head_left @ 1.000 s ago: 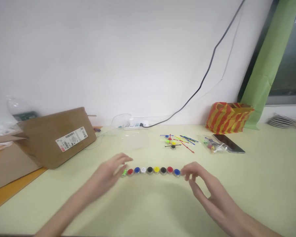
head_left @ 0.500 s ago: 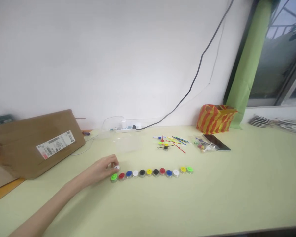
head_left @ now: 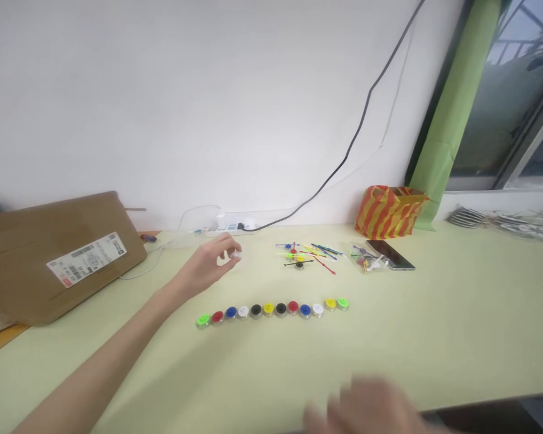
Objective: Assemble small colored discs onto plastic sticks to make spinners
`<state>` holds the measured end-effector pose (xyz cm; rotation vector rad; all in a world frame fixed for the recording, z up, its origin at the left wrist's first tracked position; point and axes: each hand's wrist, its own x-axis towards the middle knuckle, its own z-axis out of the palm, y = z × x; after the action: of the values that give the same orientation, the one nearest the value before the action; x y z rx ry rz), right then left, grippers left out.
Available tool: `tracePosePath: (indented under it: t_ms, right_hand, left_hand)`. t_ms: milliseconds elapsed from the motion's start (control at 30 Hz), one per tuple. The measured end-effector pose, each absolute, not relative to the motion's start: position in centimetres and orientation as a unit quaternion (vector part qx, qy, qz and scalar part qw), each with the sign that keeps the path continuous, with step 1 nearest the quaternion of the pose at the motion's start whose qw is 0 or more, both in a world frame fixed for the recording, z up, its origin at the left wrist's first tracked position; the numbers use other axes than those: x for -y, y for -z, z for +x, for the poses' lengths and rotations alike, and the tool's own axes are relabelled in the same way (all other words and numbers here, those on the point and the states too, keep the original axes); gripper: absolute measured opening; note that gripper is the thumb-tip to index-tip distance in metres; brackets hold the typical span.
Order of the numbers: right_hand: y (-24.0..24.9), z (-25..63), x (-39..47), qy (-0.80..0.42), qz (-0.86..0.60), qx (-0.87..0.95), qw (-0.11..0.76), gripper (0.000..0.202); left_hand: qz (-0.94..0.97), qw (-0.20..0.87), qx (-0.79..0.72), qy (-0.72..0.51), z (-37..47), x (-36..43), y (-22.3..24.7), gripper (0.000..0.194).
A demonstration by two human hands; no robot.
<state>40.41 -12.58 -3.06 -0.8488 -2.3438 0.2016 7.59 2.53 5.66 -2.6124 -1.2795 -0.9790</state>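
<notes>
My left hand is raised over the back left of the table, its thumb and fingers pinched on a small white round piece. Below and in front of it runs a row of small round pieces with coloured tops and clear bases; a green piece ends it on the left and another green piece on the right. Red, blue, white, black and yellow tops lie between. At the bottom edge my right hand shows as a blur, its fingers smeared, above the table's front edge.
Coloured plastic arrows, some fixed on round bases, lie behind the row. Beside them are a clear plastic bag, a dark tablet and a striped bag. A cardboard box stands left; a power strip lies by the wall.
My left hand has lifted away from the row's left end, up and to the right, carrying the white piece. My right hand has come into view at the bottom.
</notes>
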Motion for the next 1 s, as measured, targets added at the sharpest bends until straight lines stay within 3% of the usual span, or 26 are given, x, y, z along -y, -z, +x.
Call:
tracePosePath:
  t_ms: [133, 300, 400, 533, 1000]
  right_hand:
    - [-1.5, 43.9, 0.1, 0.094, -0.503, 0.8, 0.312, 0.024]
    - [0.6, 48.2, -11.3, 0.061, -0.571, 0.792, 0.21, 0.031]
    - [3.8, 49.5, -12.6, 0.078, -0.539, 0.817, 0.187, 0.033]
    - [6.1, 50.0, -12.8, 0.104, -0.489, 0.837, 0.221, 0.032]
    - [6.2, 48.8, -12.8, 0.109, -0.497, 0.839, 0.194, 0.03]
  left_hand:
    - [-0.86, 0.166, 0.377, 0.302, 9.4, -3.1, -4.4, 0.015]
    - [-0.832, 0.178, 0.382, 0.361, 7.2, -3.3, -2.3, 0.01]
    - [-0.812, 0.151, 0.412, 0.385, 6.1, -3.1, -1.7, 0.01]
    - [-0.798, 0.116, 0.412, 0.423, 7.1, -2.9, -1.0, 0.011]
    - [-0.793, 0.092, 0.397, 0.454, 9.4, -2.4, 0.0, 0.014]
